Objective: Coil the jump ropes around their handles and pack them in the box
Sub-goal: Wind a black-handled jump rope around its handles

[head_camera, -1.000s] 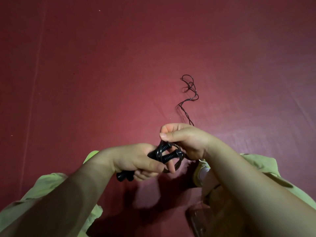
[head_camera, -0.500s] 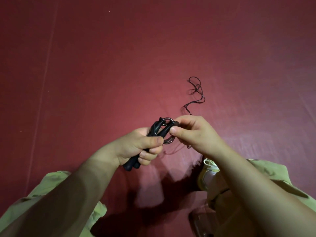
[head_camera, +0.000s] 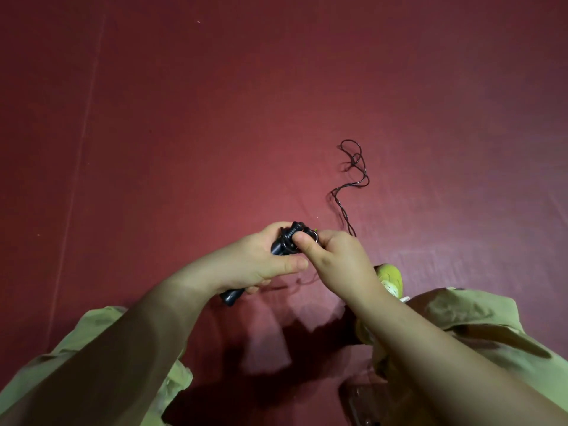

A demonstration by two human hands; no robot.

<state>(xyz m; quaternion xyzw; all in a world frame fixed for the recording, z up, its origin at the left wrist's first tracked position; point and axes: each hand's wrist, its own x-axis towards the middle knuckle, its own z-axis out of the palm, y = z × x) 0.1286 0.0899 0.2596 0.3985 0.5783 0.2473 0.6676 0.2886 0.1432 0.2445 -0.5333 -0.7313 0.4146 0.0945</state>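
Note:
My left hand (head_camera: 258,262) grips two black jump rope handles (head_camera: 281,245) held side by side, their lower ends sticking out below the palm. My right hand (head_camera: 335,256) pinches the thin black rope right at the top of the handles, where a few turns lie wound around them. The loose rest of the rope (head_camera: 353,176) trails away from my right hand across the red floor, ending in a tangled loop. No box is in view.
A red mat (head_camera: 184,133) covers the floor all around. A yellow-green shoe (head_camera: 393,279) sits just right of my right wrist. A dark brownish object (head_camera: 362,401) lies at the bottom edge, partly hidden by my right arm.
Both hands rose from low in the frame, and my right hand has closed in onto the top of the handles, tightening the rope loop. The loose rope on the floor barely shifted.

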